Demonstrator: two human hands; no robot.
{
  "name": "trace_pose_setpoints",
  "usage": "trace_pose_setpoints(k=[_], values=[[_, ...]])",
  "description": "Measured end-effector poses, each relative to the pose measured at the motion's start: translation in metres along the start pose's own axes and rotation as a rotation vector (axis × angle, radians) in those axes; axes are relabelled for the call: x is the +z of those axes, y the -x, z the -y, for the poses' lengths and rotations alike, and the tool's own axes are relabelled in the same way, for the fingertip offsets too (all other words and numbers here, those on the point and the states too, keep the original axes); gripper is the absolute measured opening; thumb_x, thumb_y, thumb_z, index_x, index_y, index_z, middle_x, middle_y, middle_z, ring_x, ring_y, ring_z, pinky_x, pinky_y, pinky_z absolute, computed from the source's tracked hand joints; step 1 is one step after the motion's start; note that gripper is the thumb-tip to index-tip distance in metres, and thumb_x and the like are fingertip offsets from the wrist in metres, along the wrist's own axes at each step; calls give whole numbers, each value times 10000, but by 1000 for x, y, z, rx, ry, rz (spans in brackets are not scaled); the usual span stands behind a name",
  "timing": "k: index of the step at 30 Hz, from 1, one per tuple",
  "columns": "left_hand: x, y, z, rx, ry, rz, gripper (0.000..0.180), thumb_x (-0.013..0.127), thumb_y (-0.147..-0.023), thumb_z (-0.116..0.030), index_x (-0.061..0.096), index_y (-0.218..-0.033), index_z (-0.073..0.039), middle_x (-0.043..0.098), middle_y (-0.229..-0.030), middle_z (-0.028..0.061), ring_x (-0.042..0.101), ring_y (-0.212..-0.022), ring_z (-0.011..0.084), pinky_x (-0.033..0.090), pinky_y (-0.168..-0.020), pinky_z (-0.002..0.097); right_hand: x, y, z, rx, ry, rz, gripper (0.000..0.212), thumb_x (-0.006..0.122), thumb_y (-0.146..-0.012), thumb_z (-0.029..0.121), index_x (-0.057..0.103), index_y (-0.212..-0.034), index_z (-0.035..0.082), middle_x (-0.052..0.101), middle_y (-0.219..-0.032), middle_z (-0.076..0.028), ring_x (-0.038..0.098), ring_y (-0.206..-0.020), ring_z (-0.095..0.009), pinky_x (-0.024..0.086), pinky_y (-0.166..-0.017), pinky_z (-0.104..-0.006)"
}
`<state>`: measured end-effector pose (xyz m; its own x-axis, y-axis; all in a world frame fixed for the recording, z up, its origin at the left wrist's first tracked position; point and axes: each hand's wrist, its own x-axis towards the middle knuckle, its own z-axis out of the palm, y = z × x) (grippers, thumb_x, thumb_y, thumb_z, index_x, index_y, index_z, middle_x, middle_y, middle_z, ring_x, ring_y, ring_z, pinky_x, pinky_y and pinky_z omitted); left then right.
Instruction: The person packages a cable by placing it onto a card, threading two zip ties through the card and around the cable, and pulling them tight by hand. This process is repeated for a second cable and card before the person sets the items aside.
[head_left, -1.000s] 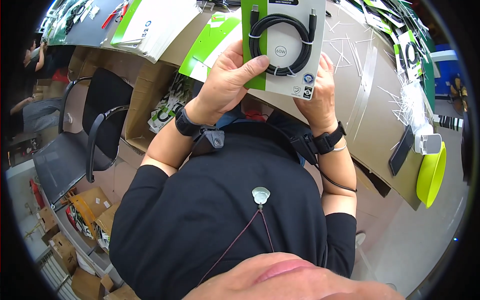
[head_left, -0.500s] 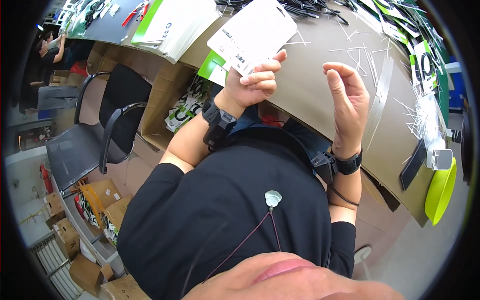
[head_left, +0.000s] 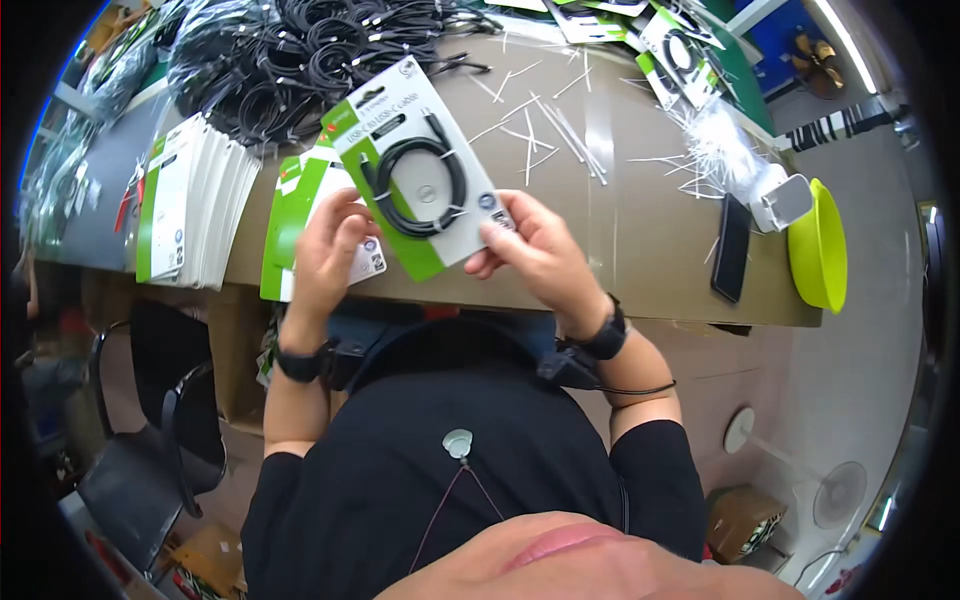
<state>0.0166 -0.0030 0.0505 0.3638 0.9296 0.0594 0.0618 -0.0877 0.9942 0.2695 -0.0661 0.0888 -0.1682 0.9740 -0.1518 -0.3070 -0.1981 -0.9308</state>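
Observation:
A green and white cable card (head_left: 428, 195) with a coiled black cable (head_left: 462, 180) tied to its front is raised over the table. My right hand (head_left: 540, 250) grips its lower right corner, thumb on the front and fingers behind. Beside the card's left edge is my left hand (head_left: 325, 250). Its fingers are bent but apart, with nothing visible between them. Under and around that hand, more green and white cards (head_left: 283, 235) lie at the table's near edge.
A stack of blank-looking cards (head_left: 205, 205) stands left on the table (head_left: 620, 260). Black coiled cables (head_left: 290, 70) pile behind it. White ties (head_left: 570, 135) lie scattered to the right, near a dark phone (head_left: 732, 248) and a yellow-green bowl (head_left: 818, 245). A black chair (head_left: 170, 400) stands at lower left.
The card has passed from my left hand to my right and now shows its cable side. My view has turned, bringing the cable pile and card stack further into sight.

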Motion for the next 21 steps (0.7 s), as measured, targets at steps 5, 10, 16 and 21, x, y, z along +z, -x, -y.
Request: trace_pose_setpoints(k=[5,10,16,21], values=[[-54,3,1,233,-944,-184,434,553,-919,-342,550,-1226,-36,541,-1237,186,488,-1173,314,343,-1013,445,-60,-37,84,-277,369,-245,213,528,-911,76,520,-1098,-23,636,-828,-102,648,-738,-157,532,-703,-268],[-74,21,21,244,-1203,-114,498,562,-881,-436,562,-1255,-108,463,-1349,175,346,-1306,351,207,-1076,548,-172,-142,178,-400,63,-539,168,560,-918,152,602,-989,5,666,-1015,-137,657,-909,-204,540,-745,-269],[-82,65,3,192,-1111,7,597,642,-788,-493,568,-1255,-129,445,-1332,205,357,-1278,381,205,-1075,554,-75,-212,67,-280,423,-427,196,599,-905,180,613,-1044,42,643,-854,-28,610,-700,-120,491,-616,-216],[-70,104,0,378,-919,138,911,717,-623,-603,479,-1324,-72,374,-1371,234,304,-1306,421,112,-1090,587,85,-165,10,-550,1206,-49,301,653,-836,169,617,-1104,37,663,-924,-64,610,-745,-144,495,-683,-284]])
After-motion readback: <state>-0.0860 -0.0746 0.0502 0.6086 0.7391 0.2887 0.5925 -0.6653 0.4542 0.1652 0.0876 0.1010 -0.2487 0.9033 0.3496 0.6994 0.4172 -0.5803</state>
